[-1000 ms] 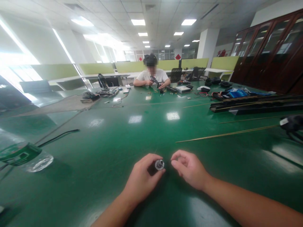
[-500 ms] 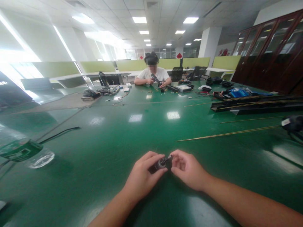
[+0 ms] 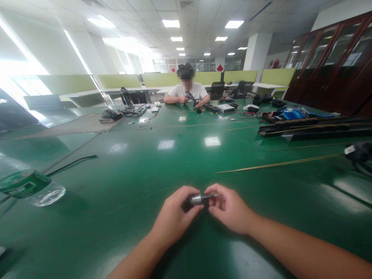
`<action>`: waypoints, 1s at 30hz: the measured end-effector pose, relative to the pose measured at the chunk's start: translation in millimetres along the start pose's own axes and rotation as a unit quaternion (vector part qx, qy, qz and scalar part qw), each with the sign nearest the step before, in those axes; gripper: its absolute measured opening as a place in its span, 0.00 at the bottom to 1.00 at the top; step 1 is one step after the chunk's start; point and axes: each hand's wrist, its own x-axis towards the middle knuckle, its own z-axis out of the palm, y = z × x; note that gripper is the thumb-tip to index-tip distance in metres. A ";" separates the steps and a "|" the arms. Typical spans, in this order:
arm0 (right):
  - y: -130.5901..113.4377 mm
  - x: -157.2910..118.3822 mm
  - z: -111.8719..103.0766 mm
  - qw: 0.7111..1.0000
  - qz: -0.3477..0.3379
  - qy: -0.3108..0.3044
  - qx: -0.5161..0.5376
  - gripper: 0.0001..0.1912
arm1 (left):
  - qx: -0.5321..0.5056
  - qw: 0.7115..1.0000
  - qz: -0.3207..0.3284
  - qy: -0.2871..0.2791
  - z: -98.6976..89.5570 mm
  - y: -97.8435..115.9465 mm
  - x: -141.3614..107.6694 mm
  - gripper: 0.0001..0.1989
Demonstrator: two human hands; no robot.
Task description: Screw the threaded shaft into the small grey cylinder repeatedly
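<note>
Low in the middle of the head view, my left hand grips a short dark cylindrical part with a silver collar, its thumb below and fingers above. A narrow, ridged dark shaft sticks out of the collar to the right. My right hand curls around the end of that shaft, fingers bent and the thumb a little apart beneath. How firmly these fingers press on it is hard to see. Both hands are just above the green table, and the left end of the part is hidden in my left hand.
A clear bottle with a green label lies at left near a black cable. Thin brass-coloured rods and black channels are at right. Across the table a person handles a dark tool among scattered parts.
The part has swung from pointing toward the upper right to lying nearly level. Its shaft now reaches farther into my right hand, and the silver collar shows side-on.
</note>
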 end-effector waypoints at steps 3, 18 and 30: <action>-2.1 -0.1 -0.6 1.000 0.004 -0.001 -0.002 0.19 | -0.001 1.000 0.001 0.000 0.1 0.6 -0.2 0.10; -7.3 0.5 -2.0 1.000 -0.016 0.012 0.019 0.14 | -0.016 0.999 0.027 -0.021 1.5 -0.1 -0.8 0.11; -9.2 1.6 -1.4 0.999 -0.013 0.020 0.032 0.10 | -0.007 0.999 0.041 -0.018 2.0 1.7 -0.4 0.10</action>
